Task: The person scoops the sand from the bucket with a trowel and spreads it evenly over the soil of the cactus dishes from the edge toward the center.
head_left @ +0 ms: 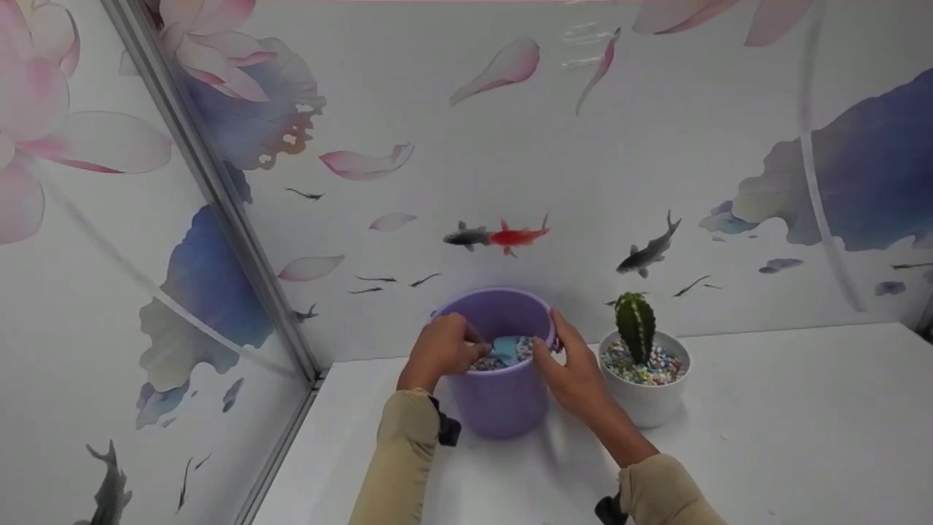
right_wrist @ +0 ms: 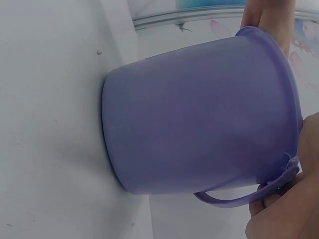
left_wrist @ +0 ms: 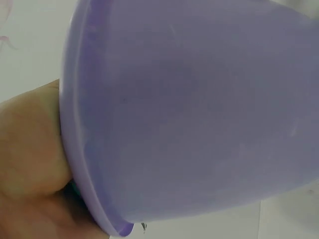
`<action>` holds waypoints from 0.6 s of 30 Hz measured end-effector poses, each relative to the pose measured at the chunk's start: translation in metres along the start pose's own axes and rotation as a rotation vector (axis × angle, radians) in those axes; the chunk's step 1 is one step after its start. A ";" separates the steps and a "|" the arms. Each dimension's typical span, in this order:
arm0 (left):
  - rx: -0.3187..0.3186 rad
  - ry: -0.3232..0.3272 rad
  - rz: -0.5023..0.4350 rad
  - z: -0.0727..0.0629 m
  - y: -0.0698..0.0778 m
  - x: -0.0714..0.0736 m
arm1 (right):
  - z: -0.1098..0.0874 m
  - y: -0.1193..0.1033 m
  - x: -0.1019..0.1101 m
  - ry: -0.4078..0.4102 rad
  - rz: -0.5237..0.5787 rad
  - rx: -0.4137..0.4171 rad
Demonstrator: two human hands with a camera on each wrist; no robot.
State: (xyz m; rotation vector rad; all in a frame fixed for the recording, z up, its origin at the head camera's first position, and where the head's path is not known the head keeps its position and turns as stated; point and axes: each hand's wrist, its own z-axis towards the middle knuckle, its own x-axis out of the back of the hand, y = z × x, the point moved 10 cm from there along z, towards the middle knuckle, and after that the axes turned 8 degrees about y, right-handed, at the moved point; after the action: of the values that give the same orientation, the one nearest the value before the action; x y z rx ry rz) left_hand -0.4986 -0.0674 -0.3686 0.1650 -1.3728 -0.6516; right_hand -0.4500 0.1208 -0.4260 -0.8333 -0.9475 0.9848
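A purple bucket (head_left: 498, 408) stands on the white table, with small multicoloured pebbles (head_left: 487, 364) inside. My left hand (head_left: 446, 348) reaches over its left rim, fingers curled down close over the pebbles. It holds a small light-blue scoop (head_left: 505, 351), whose blade lies among the pebbles; a teal bit shows within the hand in the left wrist view. With the right hand (head_left: 572, 370) I grip the bucket's right rim, thumb on the near side and fingers behind. The bucket's handle (right_wrist: 234, 201) hangs by those fingers.
Just right of the bucket stands a white pot (head_left: 644, 401) with a green cactus (head_left: 635, 328) and similar coloured pebbles. A white wall panel painted with fish and petals rises behind the table (head_left: 787, 423). A metal frame strip (head_left: 219, 189) runs along the left corner.
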 end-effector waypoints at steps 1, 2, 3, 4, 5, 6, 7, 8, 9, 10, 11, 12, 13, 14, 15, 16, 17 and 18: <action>-0.010 0.008 -0.009 -0.001 0.000 0.002 | 0.000 0.000 0.000 -0.001 0.002 0.007; -0.017 0.015 -0.019 -0.002 0.000 0.003 | 0.000 0.000 0.000 -0.002 0.005 0.010; -0.024 0.020 -0.028 -0.003 0.000 0.004 | 0.001 0.000 0.000 -0.001 0.009 0.015; -0.028 0.023 -0.034 -0.005 0.000 0.005 | 0.001 0.000 0.000 0.000 0.011 0.019; -0.035 0.024 -0.039 -0.005 0.000 0.006 | 0.001 0.000 0.000 0.001 0.013 0.022; -0.039 0.023 -0.042 -0.006 0.000 0.006 | 0.001 0.001 0.000 0.001 0.015 0.024; -0.035 0.019 -0.048 -0.007 0.000 0.006 | 0.001 0.001 0.000 0.001 0.011 0.023; -0.032 0.015 -0.053 -0.007 0.000 0.007 | 0.001 0.001 0.000 0.002 0.010 0.021; -0.031 0.012 -0.059 -0.007 -0.001 0.007 | 0.002 0.001 0.000 0.003 0.010 0.020; -0.030 0.010 -0.064 -0.007 -0.001 0.008 | 0.002 0.001 0.000 0.003 0.008 0.020; -0.034 0.008 -0.070 -0.007 -0.001 0.008 | 0.002 0.001 -0.001 0.004 0.008 0.021; -0.036 0.007 -0.076 -0.007 -0.002 0.009 | 0.002 0.001 -0.001 0.004 0.010 0.022; -0.042 0.006 -0.081 -0.007 -0.002 0.010 | 0.002 0.000 -0.001 0.006 0.009 0.023; -0.049 0.006 -0.088 -0.007 -0.002 0.011 | 0.002 0.000 -0.001 0.006 0.010 0.024; -0.058 0.007 -0.094 -0.007 -0.002 0.011 | 0.002 0.000 -0.001 0.007 0.008 0.024; -0.067 0.007 -0.100 -0.007 -0.002 0.012 | 0.002 -0.001 -0.001 0.008 0.007 0.025; -0.077 0.009 -0.108 -0.007 -0.002 0.013 | 0.002 -0.001 0.000 0.011 0.005 0.026; -0.087 0.010 -0.114 -0.007 -0.001 0.014 | 0.002 -0.002 0.000 0.012 0.004 0.027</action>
State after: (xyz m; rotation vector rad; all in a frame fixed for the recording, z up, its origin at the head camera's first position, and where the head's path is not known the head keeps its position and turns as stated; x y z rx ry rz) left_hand -0.4913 -0.0776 -0.3587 0.1779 -1.3297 -0.8029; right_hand -0.4513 0.1203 -0.4238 -0.8179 -0.9214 0.9931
